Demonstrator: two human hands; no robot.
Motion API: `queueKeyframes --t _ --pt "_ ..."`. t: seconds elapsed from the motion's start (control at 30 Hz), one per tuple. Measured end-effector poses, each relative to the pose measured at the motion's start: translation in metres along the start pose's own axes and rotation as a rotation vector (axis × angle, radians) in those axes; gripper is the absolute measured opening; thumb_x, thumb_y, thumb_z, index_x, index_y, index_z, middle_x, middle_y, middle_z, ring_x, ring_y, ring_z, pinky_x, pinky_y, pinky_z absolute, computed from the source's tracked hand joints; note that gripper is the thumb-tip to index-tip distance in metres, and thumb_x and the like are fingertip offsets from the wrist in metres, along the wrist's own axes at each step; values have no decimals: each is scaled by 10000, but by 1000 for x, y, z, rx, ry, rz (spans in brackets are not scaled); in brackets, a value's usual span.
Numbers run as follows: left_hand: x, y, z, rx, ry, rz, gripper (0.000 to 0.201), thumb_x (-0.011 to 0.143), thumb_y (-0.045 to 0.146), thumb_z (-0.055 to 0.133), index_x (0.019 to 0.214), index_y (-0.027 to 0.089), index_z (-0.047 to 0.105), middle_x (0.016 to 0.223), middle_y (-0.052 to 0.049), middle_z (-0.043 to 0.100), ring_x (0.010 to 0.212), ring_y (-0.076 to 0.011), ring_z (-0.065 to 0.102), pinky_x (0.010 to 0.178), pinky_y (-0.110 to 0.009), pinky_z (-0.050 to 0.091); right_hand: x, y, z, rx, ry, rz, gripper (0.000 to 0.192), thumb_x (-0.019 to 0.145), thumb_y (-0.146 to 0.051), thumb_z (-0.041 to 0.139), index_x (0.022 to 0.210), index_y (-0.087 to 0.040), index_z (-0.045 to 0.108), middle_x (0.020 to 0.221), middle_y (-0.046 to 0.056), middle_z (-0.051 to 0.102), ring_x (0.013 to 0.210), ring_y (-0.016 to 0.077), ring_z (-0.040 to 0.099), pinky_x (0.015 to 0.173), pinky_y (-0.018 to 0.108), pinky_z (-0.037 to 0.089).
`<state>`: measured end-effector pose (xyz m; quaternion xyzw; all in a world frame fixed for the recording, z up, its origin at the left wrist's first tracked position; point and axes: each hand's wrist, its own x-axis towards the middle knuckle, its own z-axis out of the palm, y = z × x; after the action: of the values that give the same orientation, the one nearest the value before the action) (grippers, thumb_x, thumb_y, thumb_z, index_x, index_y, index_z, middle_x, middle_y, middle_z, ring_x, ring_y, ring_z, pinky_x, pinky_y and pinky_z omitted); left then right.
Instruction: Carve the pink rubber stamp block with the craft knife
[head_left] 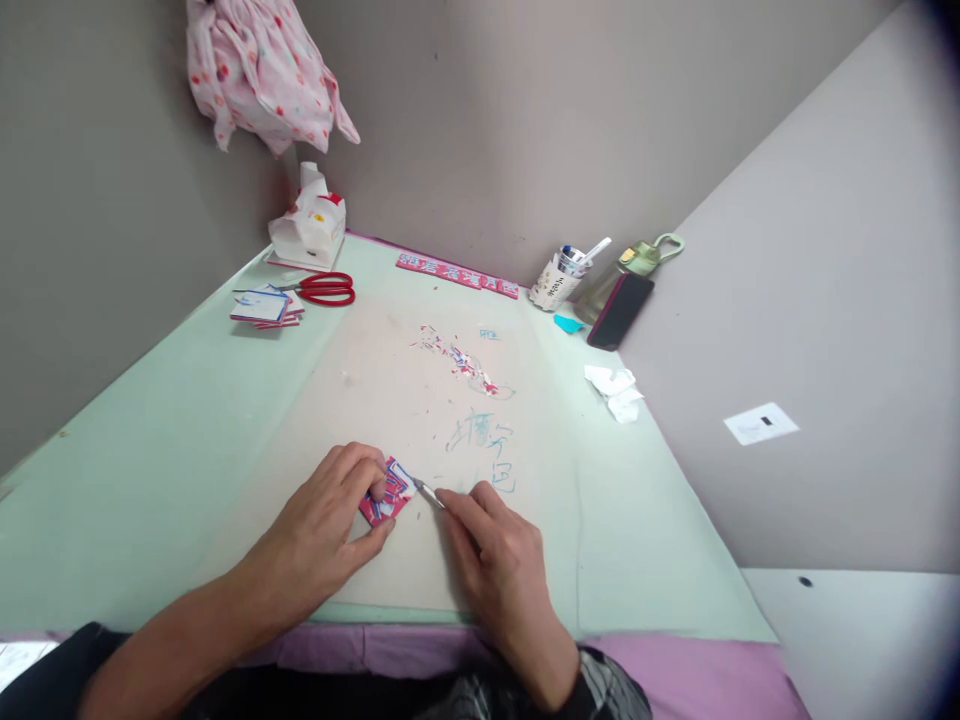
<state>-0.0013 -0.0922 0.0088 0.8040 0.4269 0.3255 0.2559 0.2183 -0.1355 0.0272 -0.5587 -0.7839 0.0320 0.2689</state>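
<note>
A small red square card [389, 495] with a white and blue layer partly cut away lies on the mat in front of me. My left hand [337, 510] pins it, fingertips on its left side and thumb along its lower edge. In my right hand [495, 540] is a slim silver craft knife [429, 493], gripped like a pen. Its tip meets the upper right edge of the card. Part of the card is covered by my left fingers.
Beyond the hands lies a trail of red, white and blue scraps [469, 368]. Finished-looking red character tiles [457, 272] line the back. Red-handled scissors [326, 289] rest beside stacked cards [266, 305]. A pen cup [559, 278], phone [621, 312] and crumpled tissue [615, 391] are at right.
</note>
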Motion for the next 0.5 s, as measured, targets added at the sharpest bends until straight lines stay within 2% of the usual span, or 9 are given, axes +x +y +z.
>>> queueKeyframes --t 0.1,0.2,0.4,0.5 --pt "1 -7 -12 -42 -83 -1 56 937 209 555 951 261 539 1120 -42 627 1036 -238 606 867 -379 526 3 10 -6 114 -78 2 309 1076 -244 448 1107 -216 753 787 10 617 609 122 612 567 217 438" --pt "0 -12 -23 -64 -144 -20 67 942 244 592 999 278 598 1210 -33 657 1092 -232 646 896 -360 559 2 13 -7 123 -105 5 297 1077 -259 461 1124 -221 752 796 12 623 636 126 625 591 218 450" --pt "-4 -16 -30 -7 -203 24 159 982 271 601 1132 321 621 1312 -22 650 1195 -229 651 985 -368 561 -2 10 -4 63 -91 -4 321 1094 -263 427 1135 -221 742 806 17 629 651 142 636 602 241 446" --pt "-5 -12 -29 58 -184 71 160 978 257 604 1121 324 630 1228 -19 670 1148 -235 651 940 -361 569 -2 10 -4 28 -79 -25 335 1100 -266 409 1122 -222 741 800 17 634 633 141 631 588 247 437"
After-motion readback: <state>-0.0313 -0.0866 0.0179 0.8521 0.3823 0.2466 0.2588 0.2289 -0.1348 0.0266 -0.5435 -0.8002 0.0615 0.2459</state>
